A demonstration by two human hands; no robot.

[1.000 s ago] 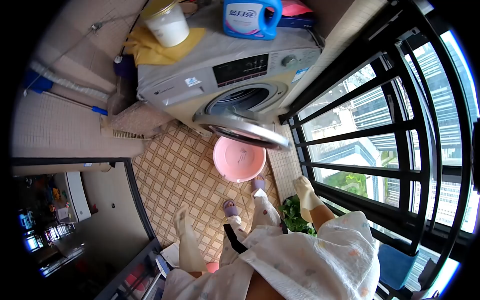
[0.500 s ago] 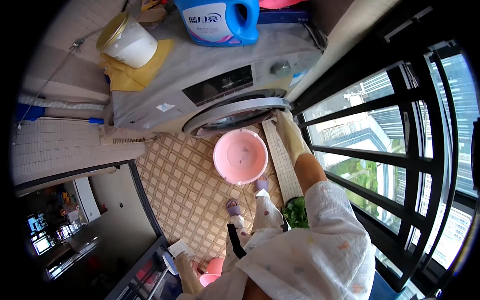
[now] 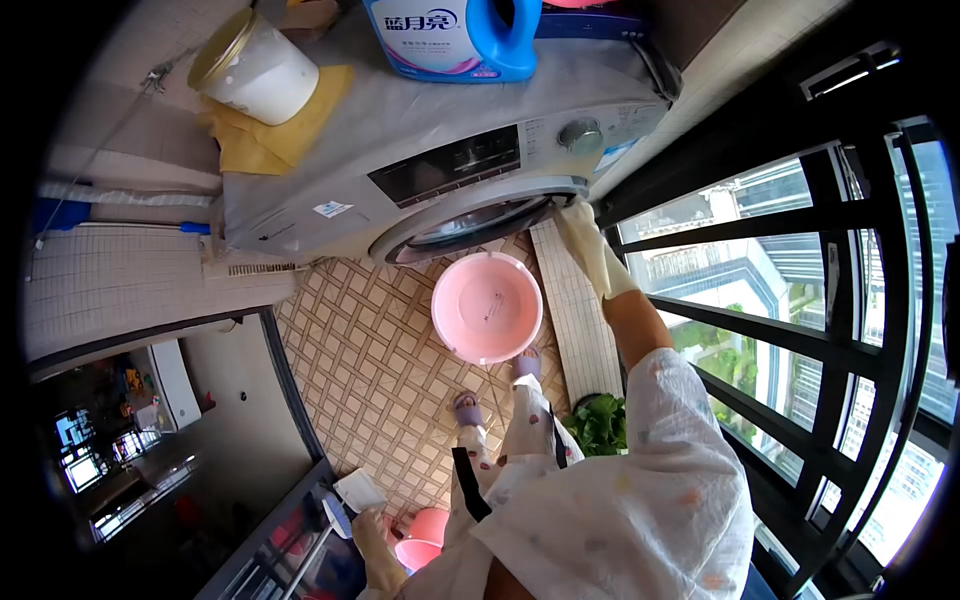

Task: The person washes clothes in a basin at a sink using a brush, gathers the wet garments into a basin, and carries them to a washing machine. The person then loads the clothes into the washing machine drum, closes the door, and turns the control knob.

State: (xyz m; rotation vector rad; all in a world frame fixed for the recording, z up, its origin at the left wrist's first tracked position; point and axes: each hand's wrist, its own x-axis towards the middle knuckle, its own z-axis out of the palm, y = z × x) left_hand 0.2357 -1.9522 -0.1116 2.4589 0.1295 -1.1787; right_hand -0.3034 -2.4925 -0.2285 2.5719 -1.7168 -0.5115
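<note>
My right hand (image 3: 583, 235), in a cream rubber glove, is at the right rim of the front-loading washing machine's round door (image 3: 480, 225). The fingers look closed around that rim, though the fingertips are partly hidden. The door stands slightly ajar from the washing machine (image 3: 300, 215). My left hand (image 3: 370, 540), gloved as well, hangs low at my side, its fingers hard to make out. Just above it in the picture is a white flat rectangular object (image 3: 358, 490); I cannot tell whether they touch. A pink basin (image 3: 487, 307) sits on the floor below the door.
A blue detergent bottle (image 3: 455, 45) and a white jar (image 3: 255, 75) on a yellow cloth (image 3: 285, 130) stand on the machine. A leafy plant (image 3: 600, 425) and black-framed windows (image 3: 735, 310) are at right. A pink bucket (image 3: 422, 540) stands by my legs.
The door has swung closer to the washing machine, my right hand moving with it. My left hand has shifted slightly back from the white object. The whole view has tilted a little.
</note>
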